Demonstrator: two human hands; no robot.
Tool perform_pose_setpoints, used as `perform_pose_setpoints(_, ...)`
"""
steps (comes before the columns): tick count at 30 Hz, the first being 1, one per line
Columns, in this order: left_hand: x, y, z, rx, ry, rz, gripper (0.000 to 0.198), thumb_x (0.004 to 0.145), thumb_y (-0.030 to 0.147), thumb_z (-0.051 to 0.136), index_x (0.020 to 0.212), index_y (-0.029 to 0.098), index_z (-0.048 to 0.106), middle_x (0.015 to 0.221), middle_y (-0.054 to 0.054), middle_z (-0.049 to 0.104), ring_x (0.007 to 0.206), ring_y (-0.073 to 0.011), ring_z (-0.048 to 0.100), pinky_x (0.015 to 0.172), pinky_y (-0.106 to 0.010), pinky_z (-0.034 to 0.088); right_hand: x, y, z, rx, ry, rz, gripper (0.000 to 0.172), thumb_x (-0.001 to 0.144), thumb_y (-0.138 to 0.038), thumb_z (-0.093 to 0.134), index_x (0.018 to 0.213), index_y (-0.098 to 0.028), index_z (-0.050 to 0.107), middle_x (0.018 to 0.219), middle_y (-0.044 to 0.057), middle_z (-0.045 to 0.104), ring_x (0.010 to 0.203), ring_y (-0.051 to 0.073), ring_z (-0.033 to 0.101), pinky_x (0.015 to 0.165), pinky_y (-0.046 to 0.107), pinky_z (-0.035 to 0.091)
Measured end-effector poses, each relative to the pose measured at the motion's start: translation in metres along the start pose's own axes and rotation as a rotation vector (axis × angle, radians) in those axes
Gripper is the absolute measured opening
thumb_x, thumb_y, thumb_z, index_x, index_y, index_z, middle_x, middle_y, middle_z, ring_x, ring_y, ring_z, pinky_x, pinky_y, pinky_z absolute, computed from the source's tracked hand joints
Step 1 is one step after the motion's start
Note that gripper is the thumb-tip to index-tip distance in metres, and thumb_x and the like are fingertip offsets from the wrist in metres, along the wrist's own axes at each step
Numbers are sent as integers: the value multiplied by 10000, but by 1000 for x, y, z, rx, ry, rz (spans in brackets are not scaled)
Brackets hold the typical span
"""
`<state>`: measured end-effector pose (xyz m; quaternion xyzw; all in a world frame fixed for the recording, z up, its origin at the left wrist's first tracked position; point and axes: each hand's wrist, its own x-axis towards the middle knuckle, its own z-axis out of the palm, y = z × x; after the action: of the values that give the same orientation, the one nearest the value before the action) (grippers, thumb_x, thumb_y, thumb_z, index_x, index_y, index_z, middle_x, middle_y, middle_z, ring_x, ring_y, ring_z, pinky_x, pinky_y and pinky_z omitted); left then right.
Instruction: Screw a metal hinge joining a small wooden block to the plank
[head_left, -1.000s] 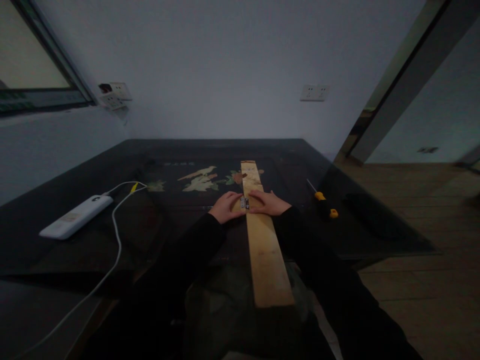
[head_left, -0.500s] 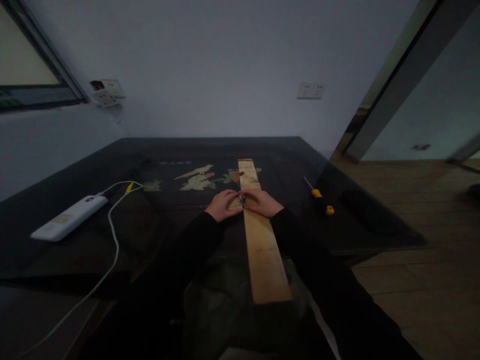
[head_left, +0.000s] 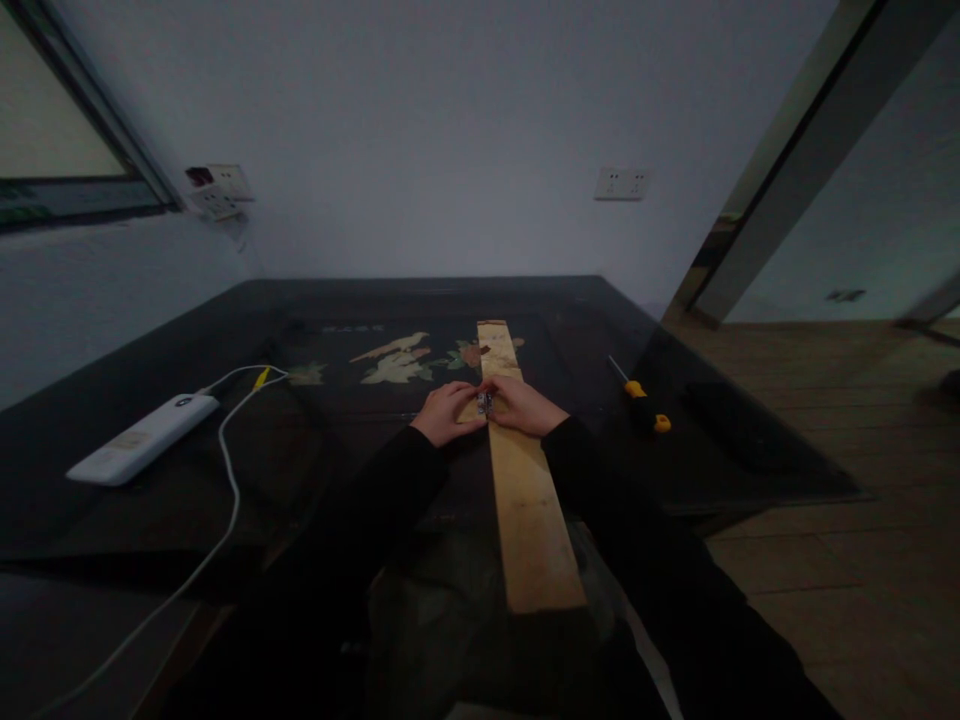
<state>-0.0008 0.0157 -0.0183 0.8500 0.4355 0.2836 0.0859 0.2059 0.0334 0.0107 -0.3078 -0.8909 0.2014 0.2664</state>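
A long pale wooden board [head_left: 534,520] lies lengthwise on the dark table, its near end jutting past the front edge toward my lap. At the board's left edge is a small shiny metal hinge [head_left: 484,402]. My left hand [head_left: 445,414] closes on the hinge from the left, thumb below and fingers above, with a small wooden piece [head_left: 468,410] showing inside its grip. Across the board rests my right hand [head_left: 527,406], its fingertips and thumb closed around the hinge's right side. The fingertips partly cover the hinge, so its exact seating is hidden.
On the right of the table [head_left: 420,300] lies a yellow-and-black screwdriver [head_left: 640,398]. A white power bank [head_left: 142,438] sits at the left, its white cable [head_left: 231,480] trailing over the front edge. Behind the table stands a wall with sockets [head_left: 622,184].
Both hands keep their hold at the hinge with hardly any movement. The whole view has shifted very slightly.
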Motion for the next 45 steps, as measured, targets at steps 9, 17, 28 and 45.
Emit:
perform_pose_setpoints(9,0,-3,1,2,6,5,525,750,462,659,1189,181,599,1193,-126,577,1132,-286,546,976,-441,445,12,-14,-9,-219,-151,0,396,691,-108,575,1082,-144,527,999,99,597,969,215,545,834,312,405)
perform_pose_setpoints(17,0,-1,-1,23,-9,-1,521,764,487,640,1184,181,597,1184,-124,581,1108,-277,552,963,-428,446,10,-19,-7,-193,-139,-4,371,685,-126,585,1053,-133,536,970,108,581,943,223,515,822,325,399)
perform_pose_setpoints(28,0,0,-1,17,3,-3,520,755,494,653,1183,203,602,1192,-112,575,1137,-273,538,971,-419,438,6,-10,-2,-72,-43,-4,364,649,-124,605,995,-173,502,965,67,562,916,193,524,821,309,409)
perform_pose_setpoints(45,0,3,-4,29,9,-5,526,748,511,655,1175,208,603,1191,-106,579,1138,-274,531,985,-427,403,2,-4,0,-55,-28,-50,391,691,-139,613,1068,-163,513,1008,83,568,973,203,524,868,327,410)
